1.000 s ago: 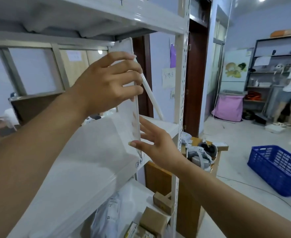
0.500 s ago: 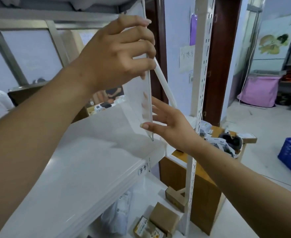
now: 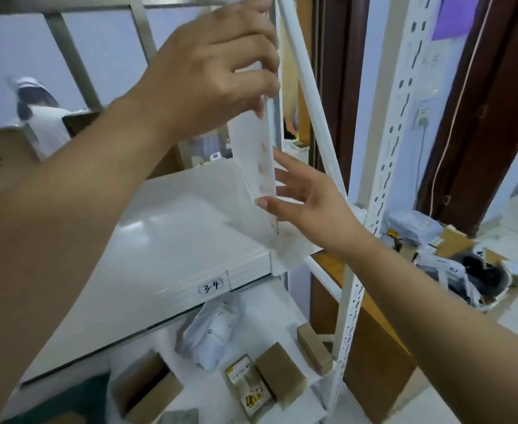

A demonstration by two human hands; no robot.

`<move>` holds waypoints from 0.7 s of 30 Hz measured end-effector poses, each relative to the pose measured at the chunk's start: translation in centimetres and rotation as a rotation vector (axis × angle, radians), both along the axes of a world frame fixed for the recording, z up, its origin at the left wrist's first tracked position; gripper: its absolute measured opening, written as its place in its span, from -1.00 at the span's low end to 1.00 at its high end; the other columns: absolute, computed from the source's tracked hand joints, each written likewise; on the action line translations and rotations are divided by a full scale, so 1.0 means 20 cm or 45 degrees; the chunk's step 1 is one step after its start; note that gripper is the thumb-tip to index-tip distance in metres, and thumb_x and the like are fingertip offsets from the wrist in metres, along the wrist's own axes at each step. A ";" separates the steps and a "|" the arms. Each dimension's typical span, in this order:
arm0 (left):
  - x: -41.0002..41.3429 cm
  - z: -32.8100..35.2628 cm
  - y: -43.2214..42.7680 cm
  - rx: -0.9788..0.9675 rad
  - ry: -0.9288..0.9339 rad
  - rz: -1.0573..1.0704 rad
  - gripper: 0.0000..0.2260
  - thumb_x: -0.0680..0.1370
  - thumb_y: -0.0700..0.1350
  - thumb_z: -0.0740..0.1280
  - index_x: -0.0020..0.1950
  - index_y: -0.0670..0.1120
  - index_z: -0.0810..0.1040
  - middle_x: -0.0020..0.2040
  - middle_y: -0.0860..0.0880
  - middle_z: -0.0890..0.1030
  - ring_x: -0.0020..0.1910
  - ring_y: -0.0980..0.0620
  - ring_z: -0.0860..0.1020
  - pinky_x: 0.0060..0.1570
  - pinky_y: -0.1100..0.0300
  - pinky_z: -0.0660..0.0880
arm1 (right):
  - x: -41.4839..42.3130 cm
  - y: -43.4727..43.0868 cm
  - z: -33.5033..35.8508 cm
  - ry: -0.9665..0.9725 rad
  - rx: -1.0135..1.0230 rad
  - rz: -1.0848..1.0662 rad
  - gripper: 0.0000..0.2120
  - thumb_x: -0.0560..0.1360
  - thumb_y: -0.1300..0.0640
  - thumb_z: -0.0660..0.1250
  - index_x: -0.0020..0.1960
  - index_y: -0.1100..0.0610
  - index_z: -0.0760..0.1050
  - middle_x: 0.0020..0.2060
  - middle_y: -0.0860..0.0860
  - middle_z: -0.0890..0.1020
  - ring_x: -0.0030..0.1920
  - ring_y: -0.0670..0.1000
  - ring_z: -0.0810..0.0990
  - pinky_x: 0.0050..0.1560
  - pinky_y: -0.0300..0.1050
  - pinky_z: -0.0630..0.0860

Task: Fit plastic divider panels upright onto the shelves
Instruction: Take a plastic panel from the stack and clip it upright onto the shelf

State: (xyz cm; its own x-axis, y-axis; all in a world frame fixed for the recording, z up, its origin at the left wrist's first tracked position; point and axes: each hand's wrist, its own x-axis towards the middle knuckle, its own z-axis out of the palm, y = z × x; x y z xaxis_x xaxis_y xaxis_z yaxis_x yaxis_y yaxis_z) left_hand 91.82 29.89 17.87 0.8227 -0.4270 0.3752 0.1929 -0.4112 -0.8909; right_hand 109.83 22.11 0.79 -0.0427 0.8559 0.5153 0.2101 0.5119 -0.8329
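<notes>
A clear plastic divider panel [image 3: 257, 154] stands nearly upright, edge-on to me, over the right end of the white shelf [image 3: 172, 240] labelled "3-4". My left hand [image 3: 218, 68] grips the panel's upper part, fingers curled over its front edge. My right hand [image 3: 306, 197] steadies the lower part, thumb on the near face and fingers spread behind it. The panel's bottom corner hangs just above the shelf surface near its front right corner. Its top is hidden behind my left hand.
A white slanted brace [image 3: 309, 102] and a perforated upright post [image 3: 383, 166] stand right of the panel. The lower shelf [image 3: 285, 313] holds small cardboard boxes [image 3: 279, 374] and a white bag [image 3: 215, 335]. A cluttered wooden table [image 3: 374, 347] sits behind. A person [image 3: 40, 117] stands far left.
The view has dropped and come closer to the shelf. The panel has turned more edge-on and moved down toward the shelf's right end, with both hands keeping their hold.
</notes>
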 end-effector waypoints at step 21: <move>0.08 -0.04 -0.19 -0.139 -0.033 0.535 -0.82 0.77 -0.21 0.27 0.09 -0.27 0.62 0.16 -0.34 0.65 0.19 -0.36 0.63 0.09 -0.18 0.62 | 0.15 0.07 -0.01 -0.122 0.055 0.242 -0.29 0.57 0.15 0.50 0.63 -0.11 0.30 0.48 -0.13 0.53 0.46 -0.14 0.50 0.45 0.05 0.50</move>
State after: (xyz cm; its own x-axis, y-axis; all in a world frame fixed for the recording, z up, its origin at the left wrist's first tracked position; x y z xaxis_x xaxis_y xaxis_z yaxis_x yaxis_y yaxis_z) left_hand 93.35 26.16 17.12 0.9062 -0.0139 0.4226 0.3854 -0.3840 -0.8390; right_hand 112.79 23.47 0.57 -0.2519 0.8050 0.5372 0.1832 0.5847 -0.7903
